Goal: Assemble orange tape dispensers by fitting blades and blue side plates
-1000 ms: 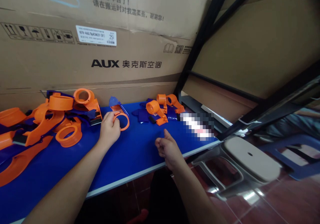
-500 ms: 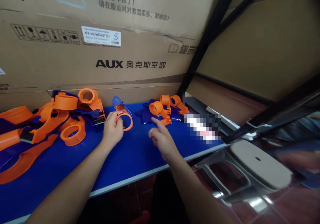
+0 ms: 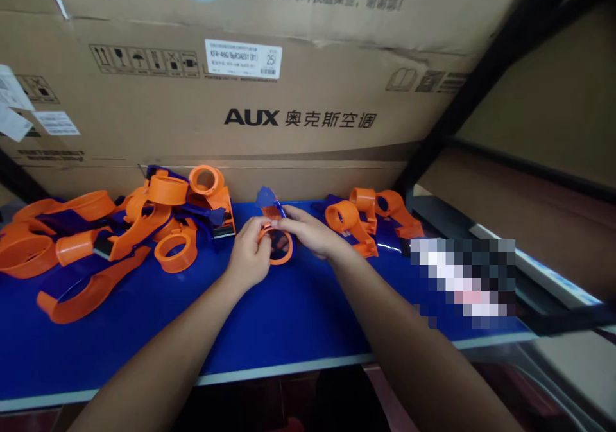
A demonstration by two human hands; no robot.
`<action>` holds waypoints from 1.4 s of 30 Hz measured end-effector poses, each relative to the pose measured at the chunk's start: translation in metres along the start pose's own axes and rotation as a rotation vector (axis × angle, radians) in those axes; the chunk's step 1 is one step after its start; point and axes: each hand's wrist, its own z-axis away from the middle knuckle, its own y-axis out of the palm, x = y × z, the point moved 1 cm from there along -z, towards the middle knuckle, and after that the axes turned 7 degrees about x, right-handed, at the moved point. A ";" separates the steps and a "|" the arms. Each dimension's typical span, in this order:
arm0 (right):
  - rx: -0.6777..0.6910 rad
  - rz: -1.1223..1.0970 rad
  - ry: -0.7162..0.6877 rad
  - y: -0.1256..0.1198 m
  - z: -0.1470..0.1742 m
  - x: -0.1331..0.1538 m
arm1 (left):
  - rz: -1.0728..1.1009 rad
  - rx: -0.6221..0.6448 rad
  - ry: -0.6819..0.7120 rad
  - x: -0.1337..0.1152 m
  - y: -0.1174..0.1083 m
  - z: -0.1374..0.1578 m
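Observation:
An orange and blue tape dispenser is held up over the blue tabletop, its orange ring facing me. My left hand grips the ring's left side, thumb and fingers closed on the rim. From the right, my right hand closes on the same dispenser, with its fingers partly hidden behind it. The dispenser's blue end sticks up beyond both hands. Right of my hands lies a small group of similar tape dispensers. A larger heap of orange and blue dispenser parts lies to the left.
A large cardboard box stands behind the blue table. A black metal frame post slants up at the right. One loose curved orange piece lies near the left front. A blurred-out patch covers something at the table's right end.
My right hand has moved left from beside the right-hand group and taken hold of the dispenser in my left hand. The view has turned left.

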 end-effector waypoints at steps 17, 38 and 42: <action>-0.277 0.578 -0.169 -0.002 0.015 -0.008 | -0.036 -0.316 -0.007 -0.025 -0.010 0.004; -0.353 0.906 -0.313 -0.002 0.015 -0.020 | 0.268 -0.200 -0.136 -0.027 -0.005 -0.001; -0.338 0.878 -0.308 0.002 0.016 -0.019 | 0.303 -0.211 -0.127 -0.026 -0.003 -0.002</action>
